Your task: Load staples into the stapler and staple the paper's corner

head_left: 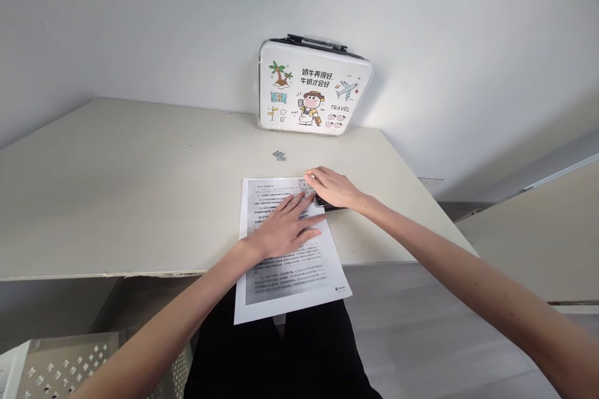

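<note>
Your left hand (285, 227) lies flat on a printed sheet (290, 287), palm down with the fingers spread toward its upper right corner. Your right hand (332, 187) is curled over a dark object (322, 202) at that same corner, thumb side toward the sheet; the hand hides most of the object, so you cannot tell its full shape. Beneath your left hand, the sheet lies partly on the bench (140, 181), its lower end hanging past the near edge above your black trousers (281, 361). Just beyond the sheet's top edge, a few small grey pieces (279, 155) lie close together on the bench. Farther back, a white case (313, 143) with cartoon prints and a black handle (318, 42) on top stands upright against the pale wall (163, 25). Down to your left, below bench height, sits a perforated basket (70, 358).
</note>
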Demonstrator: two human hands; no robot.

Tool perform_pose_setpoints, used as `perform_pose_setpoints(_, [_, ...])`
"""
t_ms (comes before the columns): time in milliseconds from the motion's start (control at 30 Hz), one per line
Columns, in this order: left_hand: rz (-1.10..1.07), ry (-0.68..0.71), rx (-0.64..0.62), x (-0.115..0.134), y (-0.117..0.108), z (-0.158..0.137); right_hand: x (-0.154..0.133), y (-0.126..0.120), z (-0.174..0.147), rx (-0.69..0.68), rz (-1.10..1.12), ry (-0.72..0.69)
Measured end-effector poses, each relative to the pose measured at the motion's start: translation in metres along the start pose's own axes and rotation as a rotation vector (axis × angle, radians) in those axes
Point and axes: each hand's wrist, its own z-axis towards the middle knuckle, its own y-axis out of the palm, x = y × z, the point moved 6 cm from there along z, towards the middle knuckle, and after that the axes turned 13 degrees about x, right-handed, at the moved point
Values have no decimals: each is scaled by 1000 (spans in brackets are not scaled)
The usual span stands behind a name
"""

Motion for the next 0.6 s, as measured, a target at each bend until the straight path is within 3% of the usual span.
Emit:
perform_pose_setpoints(267, [39, 43, 10, 4, -4, 2, -9, 3, -1, -38, -132, -65])
perform_pose_setpoints(600, [42, 47, 1, 6, -8, 4, -17, 15, -2, 11, -317, -142])
